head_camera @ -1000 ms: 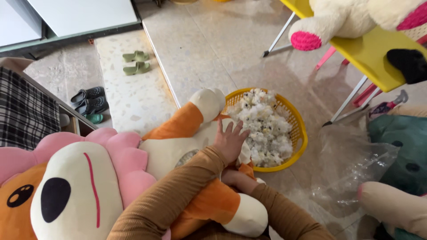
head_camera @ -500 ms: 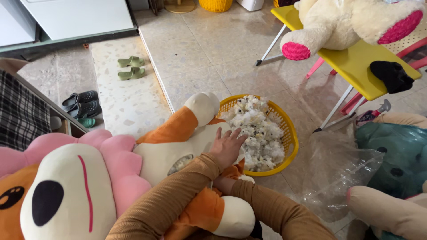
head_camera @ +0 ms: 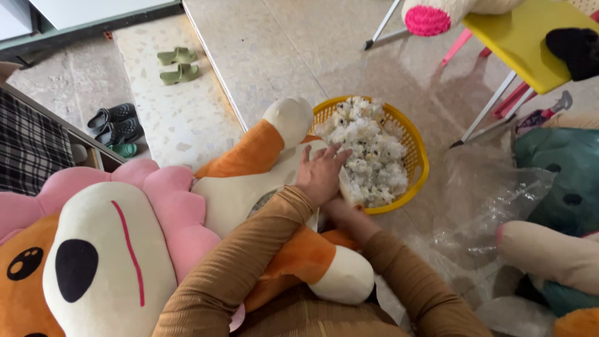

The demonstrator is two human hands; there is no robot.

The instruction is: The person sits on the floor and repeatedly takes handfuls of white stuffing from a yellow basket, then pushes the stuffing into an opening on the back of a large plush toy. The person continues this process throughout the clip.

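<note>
A large plush lion toy is laid across the lap, its cream belly beside a yellow basket of white stuffing on the floor. The left hand is pressed flat and open on the belly; the right hand is mostly hidden beneath it, so its grip cannot be told. The toy is judged soft, light and yielding, best held by the fabric near its seam.

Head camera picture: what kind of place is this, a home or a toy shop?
Probably a home or small workshop where plush toys get stuffed: a basket of white stuffing, a big lion plush under the left hand, and slippers on the tiled floor.
</note>
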